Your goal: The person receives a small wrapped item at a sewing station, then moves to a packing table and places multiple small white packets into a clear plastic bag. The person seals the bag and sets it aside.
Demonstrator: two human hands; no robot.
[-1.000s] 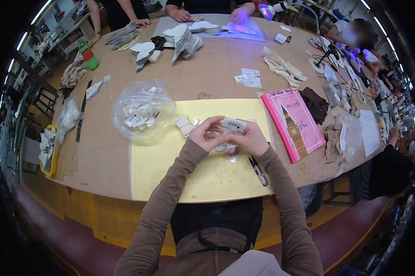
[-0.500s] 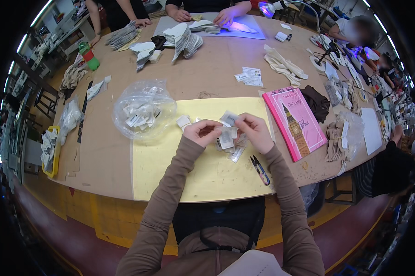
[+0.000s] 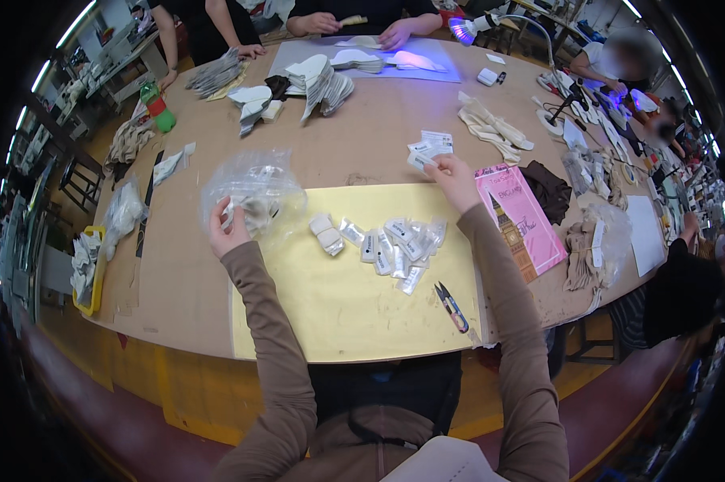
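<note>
My left hand (image 3: pixel 230 226) is at the near side of a clear plastic bag (image 3: pixel 272 181) of small white labels. Its fingers are curled; what they grip among the plastic and labels cannot be made out. My right hand (image 3: pixel 456 181) is stretched to the far right corner of the yellow sheet (image 3: pixel 338 313). It pinches a small white label (image 3: pixel 419 161) just in front of printed paper slips (image 3: pixel 437 140). Between my hands lies a loose spread of similar labels (image 3: pixel 401 245), with a small white bundle (image 3: pixel 325 234) to its left.
Thread snips (image 3: pixel 452 308) lie near the sheet's right edge. A pink notebook (image 3: pixel 527 229) is beside my right forearm. Farther off are stacked pale fabric pieces (image 3: pixel 321 87), a green bottle (image 3: pixel 158 108) and a lamp (image 3: pixel 468 30), with other people's hands around the table's far side.
My hands have parted from over the loose labels. The left has gone left to the plastic bag; the right has moved up and right with a label toward the printed slips.
</note>
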